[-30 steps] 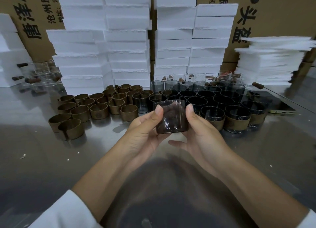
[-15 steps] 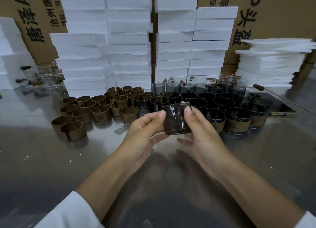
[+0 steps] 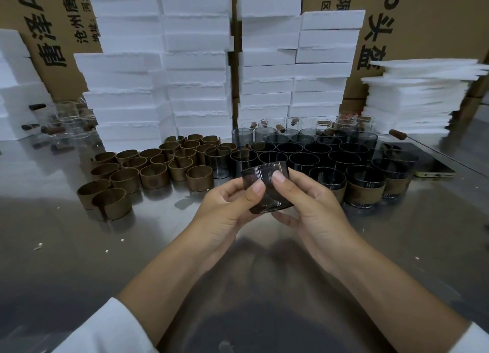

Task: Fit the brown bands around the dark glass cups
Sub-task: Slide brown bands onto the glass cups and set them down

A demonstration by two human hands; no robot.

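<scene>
Both hands held one dark glass cup [image 3: 266, 191] up above the shiny grey surface [image 3: 79, 247]. The left hand [image 3: 225, 210] had its grip closed on the cup's left side, with the thumb pressed on the front. The right hand [image 3: 312, 207] had its grip closed on the cup's right side, thumb on top near the rim and a finger under the bottom. The cup was tipped, smooth and see-through, round like a short tube. Both wrists bent inward, and white sleeves [image 3: 105, 329] showed near the elbows.

Left of the held cup stood a bunch of brown bands [image 3: 150, 167], open rings that looked like soft leather. Right behind the held cup stood many more dark cups [image 3: 317, 154]. Some cups [image 3: 365, 187] to its right wore a band already.
</scene>
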